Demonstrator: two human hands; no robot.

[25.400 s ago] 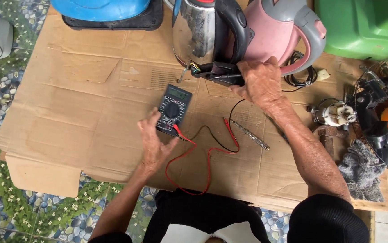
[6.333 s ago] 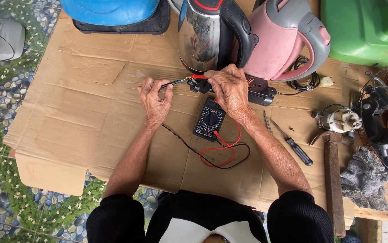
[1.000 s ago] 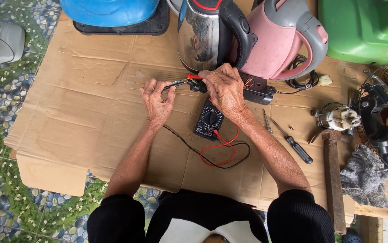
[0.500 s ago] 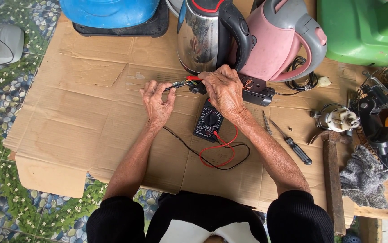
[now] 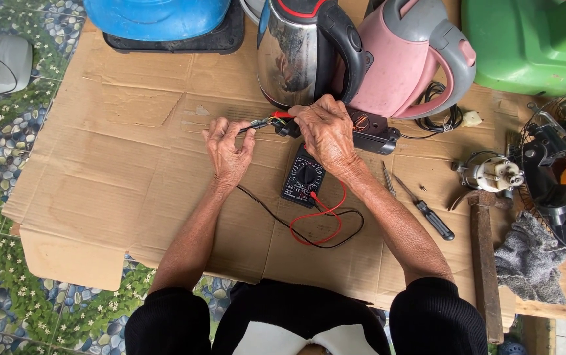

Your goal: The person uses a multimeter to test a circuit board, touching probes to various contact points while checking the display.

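Head view, the only one. My left hand pinches the black probe between thumb and forefinger, fingers closed round its near end; the probe's long axis runs left to right, tip pointing right toward the black kettle base. My right hand is curled over the red probe, fingers closed on it, palm covering the left end of the base, so I cannot tell exactly where either tip touches. The two probes meet almost end to end, just in front of the steel kettle, the red one slightly farther. The right hand is the nearer to the base, resting on it; the left stands just beside, to the left. The multimeter lies flat on the cardboard sheet, directly near-side of the right hand, its red and black leads looping nearer still. Pink kettle stands right of the steel one; screwdriver and hammer lie well apart at right.
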